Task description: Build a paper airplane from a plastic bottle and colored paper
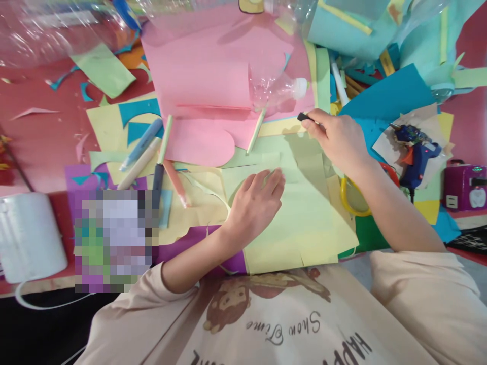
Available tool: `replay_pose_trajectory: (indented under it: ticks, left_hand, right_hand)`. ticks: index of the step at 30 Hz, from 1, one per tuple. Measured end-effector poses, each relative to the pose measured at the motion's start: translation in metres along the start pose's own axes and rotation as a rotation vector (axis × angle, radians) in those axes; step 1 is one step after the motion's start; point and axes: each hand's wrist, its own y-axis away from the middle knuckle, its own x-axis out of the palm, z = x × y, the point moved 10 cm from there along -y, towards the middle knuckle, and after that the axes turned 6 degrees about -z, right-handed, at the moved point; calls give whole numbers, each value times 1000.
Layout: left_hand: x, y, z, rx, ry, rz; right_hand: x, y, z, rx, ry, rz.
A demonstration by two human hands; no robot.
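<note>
My left hand lies flat, fingers stretched out, on a pale green sheet of paper. My right hand is raised over the far right part of the sheet. Its thumb and forefinger pinch a small black cap; the rest of it is hidden by the fingers. Beyond my hands, a clear plastic bottle with a white lid lies on its side, partly wrapped in pink paper. A thin rolled green paper strip rests between the bottle and my left hand.
Several markers lie on the left, among them a blue one and an orange one. On the right are yellow-handled scissors, a blue glue gun and a purple box. A white cylinder stands at the left edge.
</note>
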Motion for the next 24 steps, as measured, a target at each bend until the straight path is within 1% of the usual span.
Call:
replay_pose_trajectory:
  ticks: [3, 5, 8, 10, 12, 14, 18, 19, 21, 22, 23, 24]
  left_hand:
    - [-1, 1, 0, 12, -31, -32]
    - [-3, 1, -1, 27, -57, -54]
    - [-3, 2, -1, 31, -71, -65]
    - [-3, 2, 0, 28, -65, -62]
    - [-3, 2, 0, 28, -43, -59]
    - [-4, 2, 0, 26, -17, -57]
    - [-3, 3, 2, 6, -9, -41]
    - [-2, 3, 2, 1, -5, -35]
    - [-2, 3, 3, -11, 12, -28]
    - [-2, 3, 3, -16, 22, -27]
    - [-1, 4, 4, -19, 26, -26]
    - [-1, 4, 4, -21, 29, -28]
  right_hand:
    - [-1, -4, -7, 104, 76, 52]
    - [-5, -5, -12, 166, 85, 74]
    - [-12, 0, -15, 189, -1, 104]
    - [-12, 7, -11, 160, -163, 151]
    - [-12, 15, -3, 114, -379, 184]
    - [-12, 22, 4, 98, -583, 175]
    - [-7, 24, 6, 185, -1015, 80]
    - [-2, 24, 7, 212, -1148, 84]
    - [11, 25, 15, 259, -1389, 170]
    - [17, 26, 20, 278, -1473, 225]
    - [22, 28, 25, 292, -1520, 260]
    - [26, 30, 27, 300, -1532, 266]
